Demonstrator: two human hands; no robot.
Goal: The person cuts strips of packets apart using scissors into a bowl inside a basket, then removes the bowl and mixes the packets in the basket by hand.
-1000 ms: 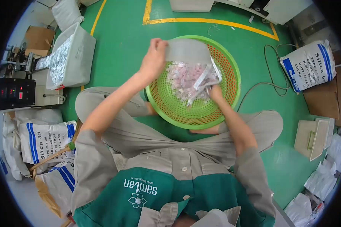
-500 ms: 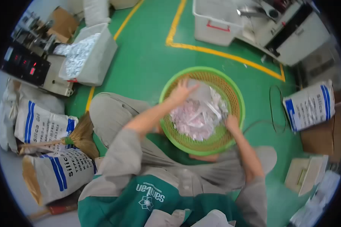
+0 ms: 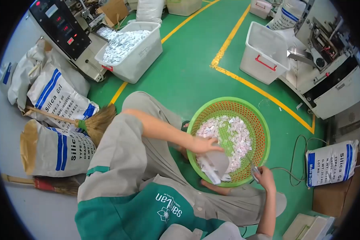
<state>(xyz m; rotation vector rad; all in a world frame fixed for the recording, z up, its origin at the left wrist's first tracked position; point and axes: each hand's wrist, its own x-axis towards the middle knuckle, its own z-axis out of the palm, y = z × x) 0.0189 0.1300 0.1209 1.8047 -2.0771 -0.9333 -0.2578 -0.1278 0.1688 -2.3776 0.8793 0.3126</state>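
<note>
A green round basket (image 3: 265,150) with red mesh sits on the floor by my legs, with many small pinkish-white sachets (image 3: 240,140) spread inside. At its near left side, my left hand (image 3: 206,145) grips a translucent greyish sheet (image 3: 219,162), and a shiny clear strip (image 3: 209,172) hangs below it over the rim. Just outside the near right rim is my right hand (image 3: 266,178), closed around a small metal tool (image 3: 254,173) that looks like scissors, its tip pointing toward the basket.
Left: a white bin (image 3: 142,60) full of sachets, a machine with red displays (image 3: 62,28), Silica Gel sacks (image 3: 54,96) and a straw broom (image 3: 98,124). Right: another white bin (image 3: 260,56), a machine (image 3: 340,92), a Silica Gel bag (image 3: 332,163) and a cable (image 3: 294,168).
The view has turned. My left hand and the sheet have moved to the basket's near left side; my right hand is now outside the rim. The sachets, heaped before, lie spread out.
</note>
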